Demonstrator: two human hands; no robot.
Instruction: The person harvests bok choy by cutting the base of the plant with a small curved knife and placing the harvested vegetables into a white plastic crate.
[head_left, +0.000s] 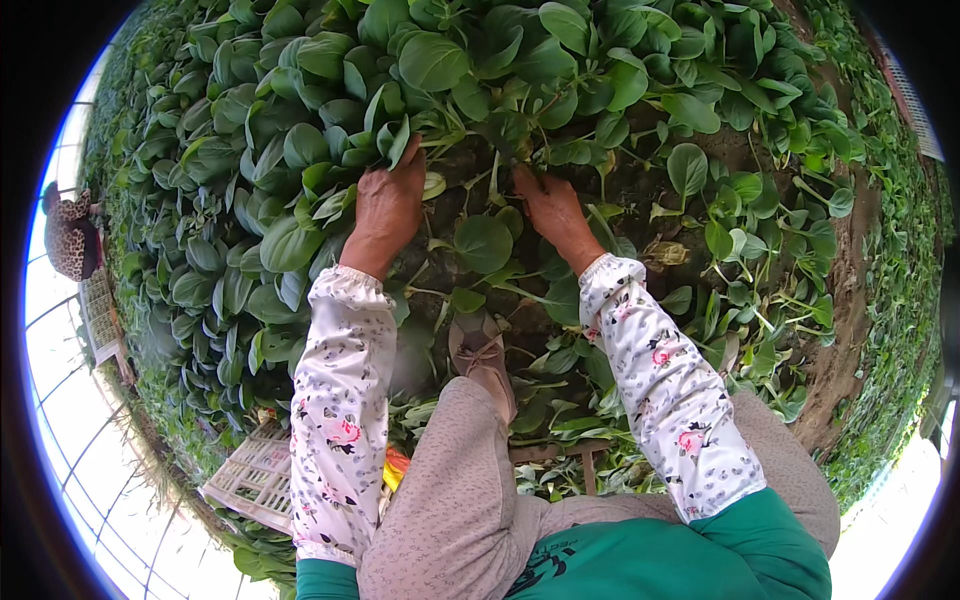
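Note:
My left hand (390, 202) is closed around the lower part of a bok choy plant (394, 142) at the edge of the dense green stand. Leaves hide its fingertips. Across a small gap, my right hand (553, 214) reaches low among the stems with its fingers curled. A dark shape (501, 139) lies by those fingertips; whether it is a blade or shadowed leaf is unclear. Between my wrists, a broad round leaf (484, 244) lies above dark soil. A yellowed leaf (666, 253) rests right of my right wrist.
My shoe (481, 352) stands amid loose leaves. Plastic crates (251, 476) sit at lower left, beside a red-and-yellow item (395, 469). A bare soil strip (844, 315) runs along the right. Another person (71, 232) bends at far left near a crate (100, 315).

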